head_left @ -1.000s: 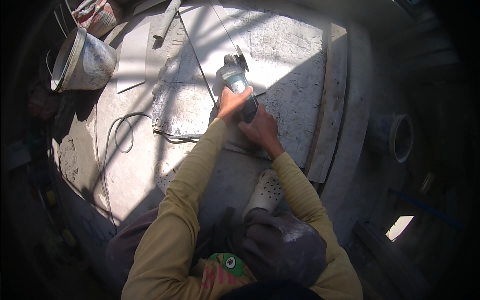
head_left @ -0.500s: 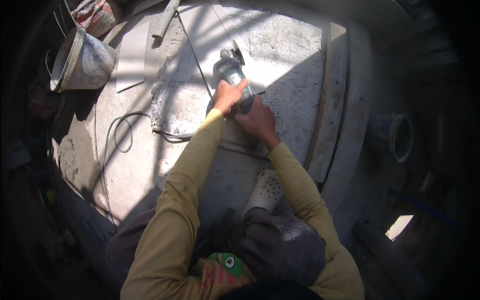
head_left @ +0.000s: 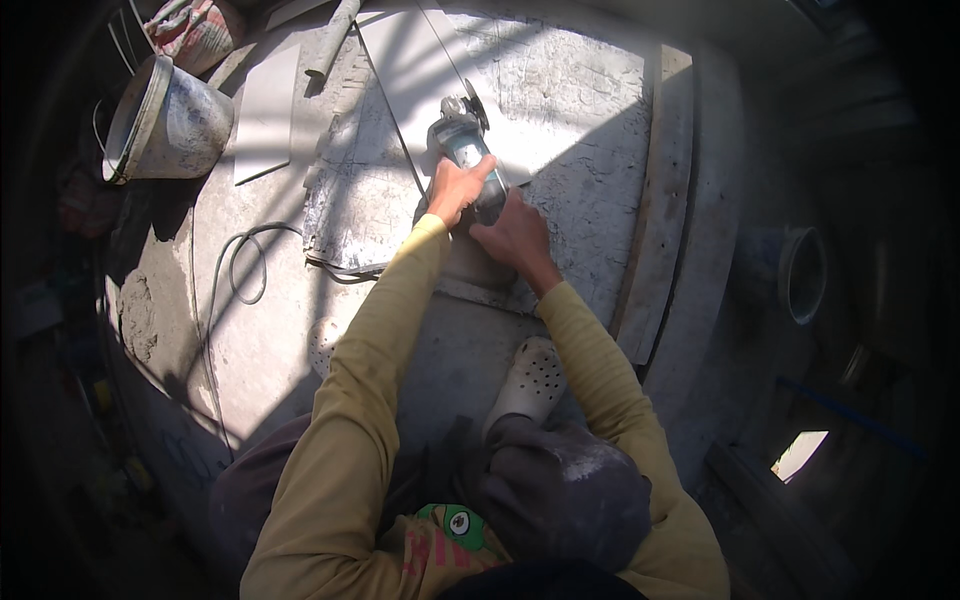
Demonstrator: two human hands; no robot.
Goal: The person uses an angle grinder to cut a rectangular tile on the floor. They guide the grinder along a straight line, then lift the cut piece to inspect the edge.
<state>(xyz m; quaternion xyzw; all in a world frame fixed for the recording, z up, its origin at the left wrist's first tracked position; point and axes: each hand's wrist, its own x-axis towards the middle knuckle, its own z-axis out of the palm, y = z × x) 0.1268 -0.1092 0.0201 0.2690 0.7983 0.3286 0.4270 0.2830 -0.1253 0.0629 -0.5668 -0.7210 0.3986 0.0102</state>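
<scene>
Both hands are closed on a teal and black angle grinder [head_left: 466, 148]. My left hand [head_left: 457, 188] wraps round the body behind the metal head, thumb across the top. Farther back, my right hand [head_left: 517, 238] grips the rear end. The cutting disc [head_left: 475, 104] stands on edge at the right side of the head, over a pale flat tile [head_left: 405, 50]. A thin line runs along the tile toward the disc. Whether the disc touches the tile I cannot tell. Under the tile is a worn, whitish board [head_left: 590, 90].
A dirty bucket [head_left: 185, 125] stands at the far left beside another pale tile piece [head_left: 266, 115]. A pipe [head_left: 333, 40] lies by the tile. The black cord [head_left: 250, 235] loops on the floor at left. Wooden planks [head_left: 665, 200] edge the right side; another bucket [head_left: 803, 275] lies beyond.
Almost nothing differs. Both hands keep their hold on the angle grinder, which stays at nearly the same place on the tile.
</scene>
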